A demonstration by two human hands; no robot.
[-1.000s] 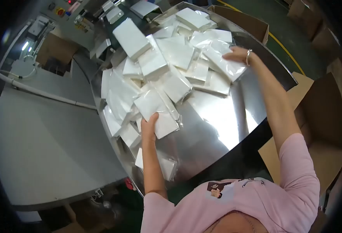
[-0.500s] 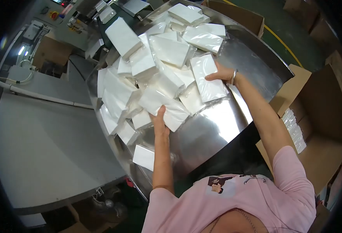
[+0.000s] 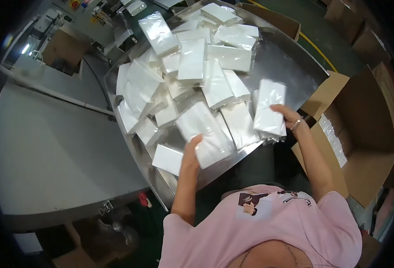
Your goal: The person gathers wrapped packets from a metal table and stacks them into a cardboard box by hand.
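Note:
In the head view, my left hand (image 3: 191,154) has its thumb on top of a white, plastic-wrapped pack (image 3: 208,131), which looks like folded paper tissues or napkins. That pack is tilted near the front edge of the metal table (image 3: 286,58). My right hand (image 3: 288,117) grips a second wrapped pack (image 3: 269,100) at the table's right front edge, thumb on its face. More clear wrap shows beneath this pack; I cannot tell how many are in the grip. Under and between the two hands lies another pack (image 3: 239,125). The fingers below both held packs are hidden.
A heap of similar packs (image 3: 192,58) covers the table's middle and far left. One pack (image 3: 168,159) lies at the left front. An open cardboard box (image 3: 371,147) with packs inside stands at my right. A grey panel (image 3: 58,147) borders the left side.
My right hand has moved right and toward me with its pack, to the table edge near the box. The left hand has drawn its pack slightly closer to me. Packs in the heap have shifted.

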